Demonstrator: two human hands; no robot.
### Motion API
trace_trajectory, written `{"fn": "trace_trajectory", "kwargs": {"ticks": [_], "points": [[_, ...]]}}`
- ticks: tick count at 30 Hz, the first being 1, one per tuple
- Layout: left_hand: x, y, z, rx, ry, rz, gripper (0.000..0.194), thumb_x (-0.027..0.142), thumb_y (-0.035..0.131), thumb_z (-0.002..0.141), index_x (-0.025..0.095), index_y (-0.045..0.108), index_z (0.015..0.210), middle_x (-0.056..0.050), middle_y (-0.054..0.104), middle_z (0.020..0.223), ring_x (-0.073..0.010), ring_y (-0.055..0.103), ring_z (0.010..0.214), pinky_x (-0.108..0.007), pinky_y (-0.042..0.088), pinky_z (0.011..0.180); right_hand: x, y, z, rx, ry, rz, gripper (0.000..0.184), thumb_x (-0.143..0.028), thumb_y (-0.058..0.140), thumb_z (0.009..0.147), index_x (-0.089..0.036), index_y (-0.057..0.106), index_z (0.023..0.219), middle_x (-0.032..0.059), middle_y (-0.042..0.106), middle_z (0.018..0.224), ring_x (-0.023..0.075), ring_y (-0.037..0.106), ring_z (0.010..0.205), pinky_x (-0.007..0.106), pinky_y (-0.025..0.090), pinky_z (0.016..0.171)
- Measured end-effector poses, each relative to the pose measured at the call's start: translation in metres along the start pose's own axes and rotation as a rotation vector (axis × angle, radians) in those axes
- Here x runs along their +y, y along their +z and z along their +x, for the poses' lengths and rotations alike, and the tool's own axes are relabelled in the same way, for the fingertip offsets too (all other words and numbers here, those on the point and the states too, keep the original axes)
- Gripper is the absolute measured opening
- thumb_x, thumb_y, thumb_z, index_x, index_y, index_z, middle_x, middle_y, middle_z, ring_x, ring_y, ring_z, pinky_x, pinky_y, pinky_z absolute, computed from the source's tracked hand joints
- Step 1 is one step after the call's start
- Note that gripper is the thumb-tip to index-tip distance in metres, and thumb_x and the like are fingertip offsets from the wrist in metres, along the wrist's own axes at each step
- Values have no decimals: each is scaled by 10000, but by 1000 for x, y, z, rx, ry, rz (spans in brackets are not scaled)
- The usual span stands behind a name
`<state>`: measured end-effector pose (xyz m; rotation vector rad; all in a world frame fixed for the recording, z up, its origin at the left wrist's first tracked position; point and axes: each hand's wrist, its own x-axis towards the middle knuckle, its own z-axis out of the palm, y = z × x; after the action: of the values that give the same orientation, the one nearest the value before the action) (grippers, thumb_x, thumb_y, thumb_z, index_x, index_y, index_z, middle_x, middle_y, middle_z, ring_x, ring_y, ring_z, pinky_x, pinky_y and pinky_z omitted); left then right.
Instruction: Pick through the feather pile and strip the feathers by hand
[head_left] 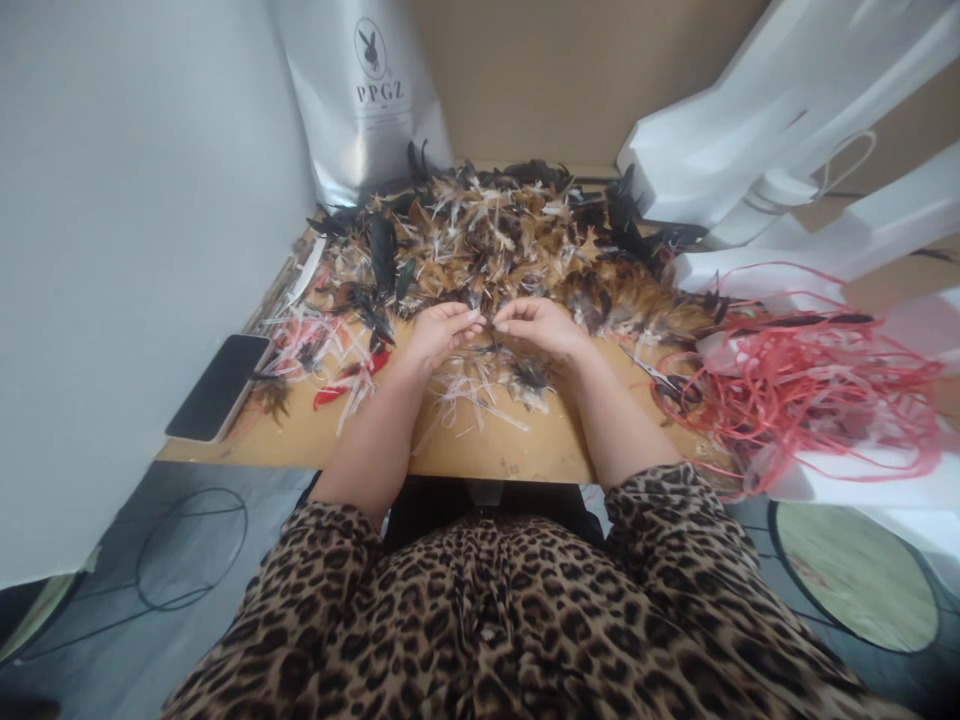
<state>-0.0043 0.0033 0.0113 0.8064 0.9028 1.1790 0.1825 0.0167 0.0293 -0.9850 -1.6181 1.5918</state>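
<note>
My left hand (448, 333) and my right hand (541, 328) meet almost fingertip to fingertip over the table, just in front of a large heap of brown and black feathers (502, 230). Thumb and forefinger are pinched on both hands. A thin dark strand shows between the fingertips, too small to tell what it is or which hand holds it. Below the hands lies a small scatter of pale plastic strips (465, 395) with feather bits (529, 380).
A phone (219, 388) lies at the table's left edge, near red feathers (351, 380) and clear strips. Scissors (664, 378) rest on the right, beside a tangle of red plastic ribbon (802, 395). A silver bag (367, 130) stands behind the heap; white packaging (705, 150) is at back right.
</note>
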Motion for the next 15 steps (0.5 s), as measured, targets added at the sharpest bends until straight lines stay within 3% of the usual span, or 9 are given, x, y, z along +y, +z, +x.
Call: {"fn": "trace_trajectory", "kwargs": {"ticks": [4, 9, 12, 15], "points": [[1, 0, 0, -18, -57, -69, 103, 88, 676, 692, 89, 580, 728, -54, 673, 680, -47, 610, 568, -122, 471, 567, -3, 6, -1, 29, -214, -121, 319, -337, 687, 664, -160, 628, 923, 12, 616, 788, 88, 517, 627, 224, 414, 584], [0, 0, 1, -17, -97, -81, 139, 77, 701, 667, 94, 567, 701, -9, 617, 603, -36, 586, 531, -120, 462, 555, -7, 14, -2, 25, -469, -498, 209, -280, 627, 729, -184, 662, 911, 32, 583, 904, 99, 518, 699, 261, 440, 676], [-2, -1, 3, -52, -90, -75, 149, 91, 714, 655, 95, 574, 708, -3, 610, 589, -37, 578, 518, -126, 456, 544, -5, 17, 0, 120, -502, -510, 146, -299, 627, 738, -184, 673, 813, 35, 585, 854, 118, 525, 736, 274, 438, 696], [-3, -4, 3, -75, -104, -47, 143, 119, 706, 669, 92, 591, 748, -37, 653, 648, -67, 619, 582, -141, 465, 553, -4, 17, 4, 207, -396, -322, 180, -342, 665, 699, -169, 660, 748, 26, 605, 772, 122, 530, 708, 269, 431, 688]]}}
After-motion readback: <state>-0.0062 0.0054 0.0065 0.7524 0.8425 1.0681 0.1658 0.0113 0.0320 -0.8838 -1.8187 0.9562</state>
